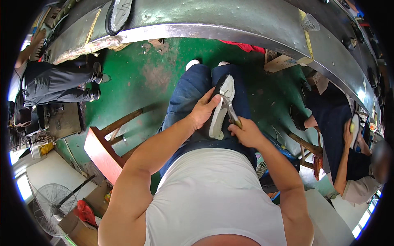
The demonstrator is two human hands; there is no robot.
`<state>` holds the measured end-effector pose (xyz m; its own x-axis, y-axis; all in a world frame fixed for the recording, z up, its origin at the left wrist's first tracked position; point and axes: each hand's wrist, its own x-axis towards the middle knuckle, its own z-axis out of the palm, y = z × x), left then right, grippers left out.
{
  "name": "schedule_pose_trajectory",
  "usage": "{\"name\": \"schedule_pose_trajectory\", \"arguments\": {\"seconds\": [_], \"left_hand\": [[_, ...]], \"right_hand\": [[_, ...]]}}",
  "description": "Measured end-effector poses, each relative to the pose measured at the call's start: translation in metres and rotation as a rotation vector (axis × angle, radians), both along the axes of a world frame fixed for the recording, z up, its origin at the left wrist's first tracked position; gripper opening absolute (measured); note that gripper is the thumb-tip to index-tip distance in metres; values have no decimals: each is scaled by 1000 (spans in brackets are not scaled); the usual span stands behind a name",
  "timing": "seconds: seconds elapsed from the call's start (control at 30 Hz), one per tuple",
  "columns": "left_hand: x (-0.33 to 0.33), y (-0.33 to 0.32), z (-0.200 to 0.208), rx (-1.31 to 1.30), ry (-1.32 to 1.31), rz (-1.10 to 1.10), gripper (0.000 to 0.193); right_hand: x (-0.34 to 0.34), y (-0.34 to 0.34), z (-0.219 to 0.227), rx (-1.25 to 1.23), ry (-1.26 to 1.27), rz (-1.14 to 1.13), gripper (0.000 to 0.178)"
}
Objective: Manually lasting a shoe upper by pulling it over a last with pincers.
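The tool [231, 110] could slip off the shoe [217, 117] and nick the left hand [201, 111], should that hand's pinch on the shoe's side loosen; the right hand's [243, 130] fingers wrap the tool. Held over the jeans [180, 92], the shoe runs lengthwise along them, far end kneeward, slanting slightly right.

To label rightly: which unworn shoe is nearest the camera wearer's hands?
The shoe gripped in the left hand; another shoe on the metal bench and a third in a co-worker's hand are farther off.
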<state>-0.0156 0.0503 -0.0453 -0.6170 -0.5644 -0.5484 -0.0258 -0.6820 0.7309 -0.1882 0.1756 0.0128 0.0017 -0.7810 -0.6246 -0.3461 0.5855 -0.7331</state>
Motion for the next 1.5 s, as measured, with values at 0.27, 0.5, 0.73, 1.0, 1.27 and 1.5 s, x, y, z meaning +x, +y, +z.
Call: {"name": "schedule_pose_trajectory", "arguments": {"seconds": [0.27, 0.5, 0.73, 1.0, 1.27, 1.5], "left_hand": [[-14, 12, -1, -195, -124, 16, 71], [-23, 10, 2, -167, -142, 29, 69], [-28, -6, 6, -150, -291, -52, 58], [-27, -19, 27, -179, -371, -249, 65], [-17, -35, 13, -1, -272, -365, 71], [-20, -46, 21, 105, -232, -494, 49]], "right_hand": [[-9, 17, -29, 244, -600, -317, 30], [-55, 17, -57, 420, -1120, -293, 35], [-86, -10, 14, 204, -461, -44, 36], [-55, -55, 13, -230, 279, 286, 44], [-58, -35, 17, -29, 92, 111, 31], [-43, 6, 35, -258, 172, 529, 55]]}}
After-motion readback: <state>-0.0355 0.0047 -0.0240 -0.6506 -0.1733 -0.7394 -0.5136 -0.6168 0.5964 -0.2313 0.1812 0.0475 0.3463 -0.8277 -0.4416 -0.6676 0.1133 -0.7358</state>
